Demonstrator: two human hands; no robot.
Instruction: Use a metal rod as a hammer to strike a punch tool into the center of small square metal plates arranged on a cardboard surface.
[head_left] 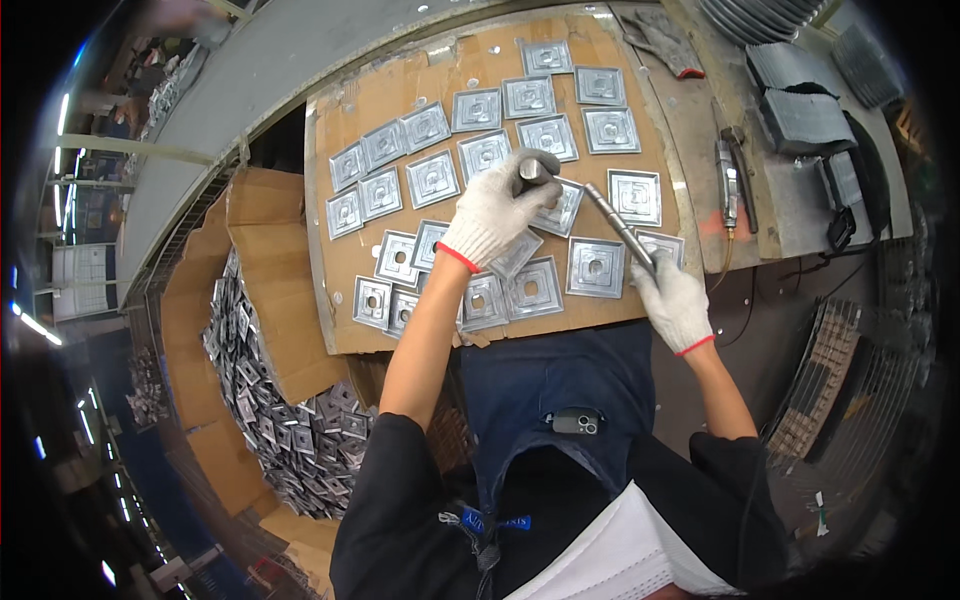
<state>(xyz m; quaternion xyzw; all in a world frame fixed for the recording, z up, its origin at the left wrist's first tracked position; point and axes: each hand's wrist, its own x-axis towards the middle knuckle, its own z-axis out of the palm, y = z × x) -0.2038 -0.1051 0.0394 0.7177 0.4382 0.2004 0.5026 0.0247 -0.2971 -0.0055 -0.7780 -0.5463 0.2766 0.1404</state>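
My left hand (pixel 500 208), in a white knit glove with a red cuff, is raised over the middle of the cardboard-topped table. Its fingers are closed round a short grey metal cylinder (pixel 531 171). My right hand (pixel 675 303), gloved the same way, is at the table's right front edge. It grips the lower end of a slim metal rod (pixel 616 225), which tilts up and left toward my left hand. Beneath and around both hands lie several square stamped metal plates (pixel 597 267). Some plates, such as one near the front (pixel 372 302), show a hole in the middle.
A large cardboard box (pixel 275 290) at the left holds a heap of metal plates (pixel 290 425). At the right stand an air tool (pixel 728 185) with a hose and stacks of grey metal parts (pixel 800 120). A used glove (pixel 665 40) lies at the back. A wire basket (pixel 815 380) is at lower right.
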